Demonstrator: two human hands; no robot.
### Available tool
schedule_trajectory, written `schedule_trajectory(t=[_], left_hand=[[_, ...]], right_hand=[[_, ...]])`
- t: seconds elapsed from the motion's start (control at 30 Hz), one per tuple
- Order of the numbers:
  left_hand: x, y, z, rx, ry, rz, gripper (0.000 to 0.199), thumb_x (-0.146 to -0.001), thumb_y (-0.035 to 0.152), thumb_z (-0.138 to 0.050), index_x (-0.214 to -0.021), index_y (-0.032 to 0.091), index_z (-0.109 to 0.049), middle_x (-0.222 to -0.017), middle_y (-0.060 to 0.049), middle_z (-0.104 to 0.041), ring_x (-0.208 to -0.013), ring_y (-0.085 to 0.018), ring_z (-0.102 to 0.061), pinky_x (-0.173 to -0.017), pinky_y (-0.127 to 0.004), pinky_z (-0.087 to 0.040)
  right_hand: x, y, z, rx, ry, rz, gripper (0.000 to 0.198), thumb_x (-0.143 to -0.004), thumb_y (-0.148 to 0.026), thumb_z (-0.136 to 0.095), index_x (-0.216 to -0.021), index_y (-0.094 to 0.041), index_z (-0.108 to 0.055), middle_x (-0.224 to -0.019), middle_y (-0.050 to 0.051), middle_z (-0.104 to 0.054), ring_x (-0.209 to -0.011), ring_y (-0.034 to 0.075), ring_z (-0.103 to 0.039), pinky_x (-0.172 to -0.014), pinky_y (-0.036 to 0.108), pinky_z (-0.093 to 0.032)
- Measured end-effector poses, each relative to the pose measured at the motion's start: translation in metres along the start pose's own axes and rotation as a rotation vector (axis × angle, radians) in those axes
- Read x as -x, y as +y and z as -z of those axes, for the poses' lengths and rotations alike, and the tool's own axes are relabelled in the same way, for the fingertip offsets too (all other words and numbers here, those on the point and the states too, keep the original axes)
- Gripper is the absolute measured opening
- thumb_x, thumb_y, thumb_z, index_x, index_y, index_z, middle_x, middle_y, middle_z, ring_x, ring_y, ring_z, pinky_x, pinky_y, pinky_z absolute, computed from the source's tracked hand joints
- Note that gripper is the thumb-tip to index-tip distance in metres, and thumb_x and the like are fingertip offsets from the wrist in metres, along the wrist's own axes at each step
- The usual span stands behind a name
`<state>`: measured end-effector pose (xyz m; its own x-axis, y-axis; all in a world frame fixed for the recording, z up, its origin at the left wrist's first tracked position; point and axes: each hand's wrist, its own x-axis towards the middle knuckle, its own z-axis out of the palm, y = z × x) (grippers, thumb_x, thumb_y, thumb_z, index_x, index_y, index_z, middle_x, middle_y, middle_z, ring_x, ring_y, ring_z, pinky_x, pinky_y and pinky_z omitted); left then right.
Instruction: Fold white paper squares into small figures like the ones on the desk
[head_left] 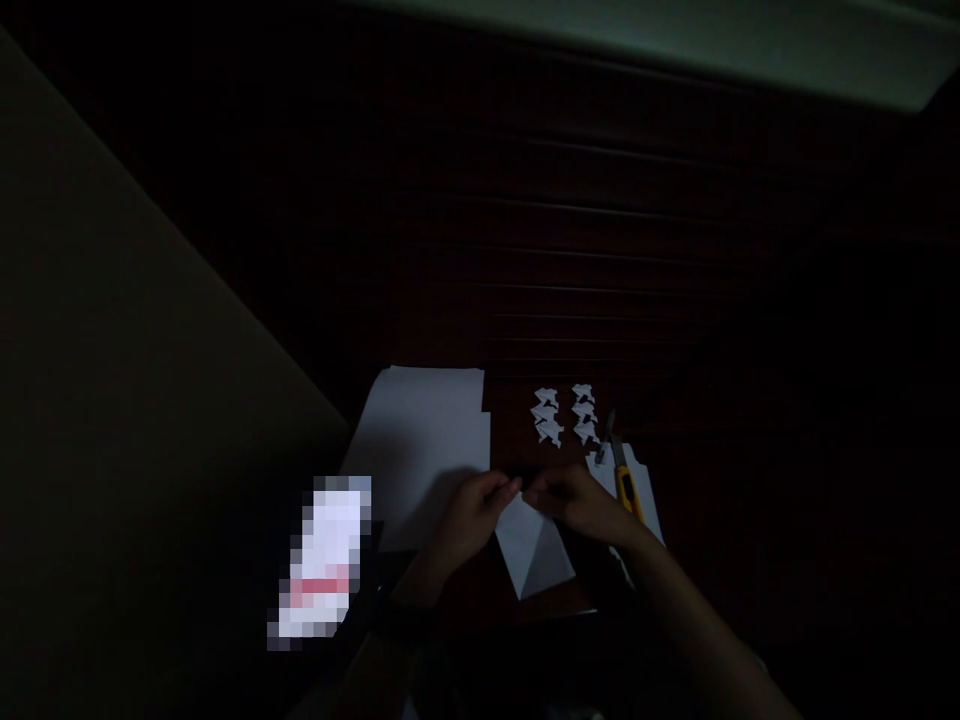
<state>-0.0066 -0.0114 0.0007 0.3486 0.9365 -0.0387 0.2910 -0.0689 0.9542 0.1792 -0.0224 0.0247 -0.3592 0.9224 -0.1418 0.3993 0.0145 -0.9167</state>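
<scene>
Dim light: at left we log large white sheets point(424, 430) on the dark table point(517, 450), then the left hand point(475, 505) just beside them, thumb and forefinger pinching the far tip of the folded paper point(525, 545), which lies near the table's front edge. Next we note two columns of small paper figures point(547, 412) beyond the right hand point(571, 495), its fingertips bunched at the same tip, grip too dark to tell; rightmost, a yellow cutter point(628, 488) on white paper point(645, 480).
</scene>
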Motion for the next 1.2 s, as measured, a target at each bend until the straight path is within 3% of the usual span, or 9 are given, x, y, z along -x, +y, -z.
schedule_trajectory(t=[0.23,0.37,0.47,0.7,0.93,1.1,1.2], left_hand=[[0.011,0.011,-0.007,0.020,0.046,0.007,0.036,-0.081,0.047,-0.051,-0.060,0.017,-0.052,-0.056,0.004,-0.047,-0.054,-0.011,-0.043,-0.049,-0.022,-0.029],[0.017,0.017,-0.008,0.194,-0.047,0.167,0.044,-0.079,0.055,-0.049,-0.063,0.015,-0.057,-0.057,0.002,-0.052,-0.053,-0.012,-0.046,-0.048,-0.023,-0.031],[0.023,0.022,-0.007,0.306,-0.087,0.241,0.046,-0.078,0.056,-0.051,-0.069,0.012,-0.062,-0.061,-0.001,-0.057,-0.055,-0.013,-0.049,-0.048,-0.023,-0.032],[0.033,0.026,-0.006,0.261,0.001,0.155,0.042,-0.077,0.051,-0.055,-0.074,0.011,-0.065,-0.064,-0.001,-0.059,-0.058,-0.013,-0.049,-0.050,-0.023,-0.034],[0.050,0.028,-0.010,0.236,-0.016,0.180,0.045,-0.076,0.055,-0.054,-0.072,0.011,-0.064,-0.060,0.000,-0.056,-0.054,-0.013,-0.047,-0.047,-0.022,-0.032],[0.062,0.037,-0.012,0.211,0.041,0.155,0.046,-0.073,0.056,-0.056,-0.069,0.011,-0.064,-0.059,-0.001,-0.057,-0.054,-0.014,-0.049,-0.047,-0.023,-0.033],[0.071,0.050,-0.010,0.224,-0.008,0.109,0.044,-0.073,0.054,-0.057,-0.072,0.011,-0.065,-0.064,-0.002,-0.060,-0.059,-0.015,-0.052,-0.051,-0.023,-0.036]], right_hand=[[0.010,0.001,-0.012,-0.227,0.105,-0.078,0.027,-0.074,-0.038,-0.061,-0.066,-0.013,-0.065,-0.056,-0.003,-0.053,-0.050,0.009,-0.041,-0.049,0.022,-0.030],[0.009,0.005,-0.015,-0.493,0.167,-0.217,0.024,-0.065,-0.036,-0.067,-0.062,-0.012,-0.064,-0.055,-0.001,-0.058,-0.048,0.011,-0.047,-0.049,0.024,-0.033],[0.008,0.003,-0.017,-0.564,0.180,-0.264,0.023,-0.061,-0.034,-0.071,-0.060,-0.011,-0.064,-0.054,0.000,-0.059,-0.047,0.011,-0.049,-0.049,0.024,-0.035],[0.020,-0.010,-0.020,-0.589,0.112,-0.277,0.029,-0.059,-0.038,-0.074,-0.058,-0.013,-0.060,-0.052,-0.002,-0.057,-0.045,0.010,-0.049,-0.045,0.022,-0.036],[0.037,-0.012,-0.032,-0.542,0.144,-0.181,0.034,-0.062,-0.044,-0.072,-0.055,-0.013,-0.058,-0.050,-0.002,-0.055,-0.043,0.009,-0.047,-0.044,0.021,-0.035],[0.049,-0.012,-0.042,-0.455,0.210,-0.120,0.039,-0.067,-0.049,-0.066,-0.055,-0.014,-0.054,-0.049,-0.003,-0.050,-0.045,0.008,-0.041,-0.046,0.022,-0.033],[0.057,-0.019,-0.040,-0.354,0.284,-0.081,0.041,-0.066,-0.051,-0.065,-0.054,-0.014,-0.052,-0.050,-0.003,-0.048,-0.047,0.008,-0.038,-0.047,0.022,-0.031]])
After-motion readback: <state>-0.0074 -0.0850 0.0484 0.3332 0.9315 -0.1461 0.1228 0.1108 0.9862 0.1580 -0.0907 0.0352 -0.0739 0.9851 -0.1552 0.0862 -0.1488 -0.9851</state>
